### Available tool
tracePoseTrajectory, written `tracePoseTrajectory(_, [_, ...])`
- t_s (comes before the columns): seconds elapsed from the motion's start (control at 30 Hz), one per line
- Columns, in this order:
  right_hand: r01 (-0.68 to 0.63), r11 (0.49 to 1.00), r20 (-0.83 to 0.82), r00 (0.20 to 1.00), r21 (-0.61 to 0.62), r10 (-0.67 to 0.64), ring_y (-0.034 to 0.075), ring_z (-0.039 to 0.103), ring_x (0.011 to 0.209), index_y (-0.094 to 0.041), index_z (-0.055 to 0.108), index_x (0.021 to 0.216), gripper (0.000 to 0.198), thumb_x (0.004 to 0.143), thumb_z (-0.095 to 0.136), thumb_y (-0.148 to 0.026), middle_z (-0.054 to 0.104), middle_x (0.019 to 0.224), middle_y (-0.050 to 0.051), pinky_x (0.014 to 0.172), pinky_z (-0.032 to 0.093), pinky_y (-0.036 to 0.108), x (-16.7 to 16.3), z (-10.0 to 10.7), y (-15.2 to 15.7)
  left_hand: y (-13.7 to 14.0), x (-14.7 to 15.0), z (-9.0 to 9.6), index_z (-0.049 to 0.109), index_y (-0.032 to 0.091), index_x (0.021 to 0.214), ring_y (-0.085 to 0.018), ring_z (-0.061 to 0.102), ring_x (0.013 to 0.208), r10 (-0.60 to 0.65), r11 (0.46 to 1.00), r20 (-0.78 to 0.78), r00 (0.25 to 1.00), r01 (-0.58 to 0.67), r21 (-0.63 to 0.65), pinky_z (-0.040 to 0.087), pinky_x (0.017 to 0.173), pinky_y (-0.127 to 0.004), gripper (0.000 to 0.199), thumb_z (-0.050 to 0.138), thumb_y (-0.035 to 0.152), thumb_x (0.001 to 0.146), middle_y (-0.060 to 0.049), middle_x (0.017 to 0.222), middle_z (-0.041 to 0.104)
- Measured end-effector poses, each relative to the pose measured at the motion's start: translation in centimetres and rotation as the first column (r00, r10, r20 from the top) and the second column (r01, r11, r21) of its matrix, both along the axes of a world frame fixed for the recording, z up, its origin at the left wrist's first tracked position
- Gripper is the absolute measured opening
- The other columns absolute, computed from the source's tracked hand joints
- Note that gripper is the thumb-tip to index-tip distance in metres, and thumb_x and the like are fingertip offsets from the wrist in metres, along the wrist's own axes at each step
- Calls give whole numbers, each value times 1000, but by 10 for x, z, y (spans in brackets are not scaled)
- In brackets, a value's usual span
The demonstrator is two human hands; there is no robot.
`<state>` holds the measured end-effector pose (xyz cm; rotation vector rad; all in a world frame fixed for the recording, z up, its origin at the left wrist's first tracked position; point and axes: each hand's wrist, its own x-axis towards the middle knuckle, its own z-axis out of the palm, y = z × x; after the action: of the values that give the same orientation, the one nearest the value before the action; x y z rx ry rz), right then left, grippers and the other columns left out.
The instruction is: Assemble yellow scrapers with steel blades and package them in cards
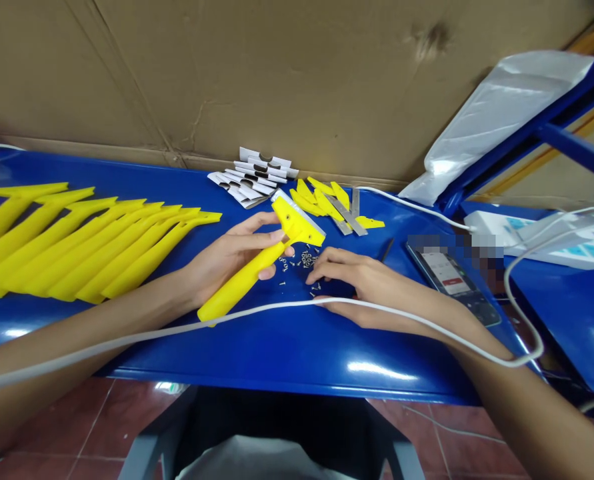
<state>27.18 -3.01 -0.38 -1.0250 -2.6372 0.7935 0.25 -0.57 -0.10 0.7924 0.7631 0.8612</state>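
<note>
My left hand [239,250] is closed round the neck of a yellow scraper [249,277], its wide head tilted up and to the right. Along the head's far edge runs a metal blade strip, and two screw holes show on its face. My right hand [357,280] reaches down to the table, thumb and forefinger apart, close to a scatter of small screws and nuts [307,259]. Behind the scraper head lie several small yellow plastic pieces [307,193] with loose flat metal blades [345,215] on and beside them.
Several yellow scraper handles [101,247] lie in a row at left. Folded white blade covers [257,175] are piled by the cardboard wall [257,73]. A white cable [277,305] crosses in front of both arms. At right are a phone [451,280] and a power strip [551,233].
</note>
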Motion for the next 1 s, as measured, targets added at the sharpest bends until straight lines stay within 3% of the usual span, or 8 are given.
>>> tracePoseTrajectory(0.17, [-21, 1000, -7, 1000, -19, 20, 27, 72, 126, -24, 73, 131, 30, 102, 67, -16, 69, 138, 10, 117, 54, 46, 1, 4, 1, 0, -1, -2, 69, 17, 117, -18, 75, 84, -33, 999, 29, 999, 33, 12, 49, 48, -17, 28, 80, 10, 93, -8, 103, 75])
tracePoseTrajectory(0.3, [-19, 999, -12, 1000, -42, 19, 26, 74, 118, -23, 73, 128, 32, 100, 66, -11, 70, 132, 9, 110, 57, 44, 0, 5, 1, 0, -1, -3, 70, 17, 118, -19, 76, 89, -20, 1000, 41, 999, 20, 6, 49, 48, -17, 28, 80, 9, 93, -9, 106, 75])
tracePoseTrajectory(0.5, [10, 998, -58, 998, -56, -13, 23, 74, 102, -22, 77, 116, 20, 105, 62, -15, 73, 117, 8, 96, 57, 36, 0, 7, 3, -1, 0, -2, 70, 16, 120, -20, 76, 89, -24, 1000, 29, 999, 24, 4, 49, 48, -17, 29, 81, 10, 93, -10, 107, 76])
tracePoseTrajectory(0.67, [53, 994, -55, 997, -92, -58, 18, 69, 89, -22, 75, 111, 13, 108, 62, -21, 71, 110, 6, 85, 53, 33, 3, 6, 4, -1, -1, -3, 68, 17, 122, -17, 72, 76, -73, 997, 8, 997, 73, 6, 51, 50, -17, 31, 81, 14, 94, -9, 97, 76])
tracePoseTrajectory(1.0, [68, 992, 18, 998, -102, -66, 18, 63, 86, -23, 67, 107, 20, 116, 55, -36, 68, 103, 2, 81, 48, 33, 5, 4, 5, -1, 0, -2, 68, 18, 122, -17, 72, 78, -91, 995, -7, 996, 91, 30, 51, 49, -16, 30, 79, 14, 95, -10, 96, 77])
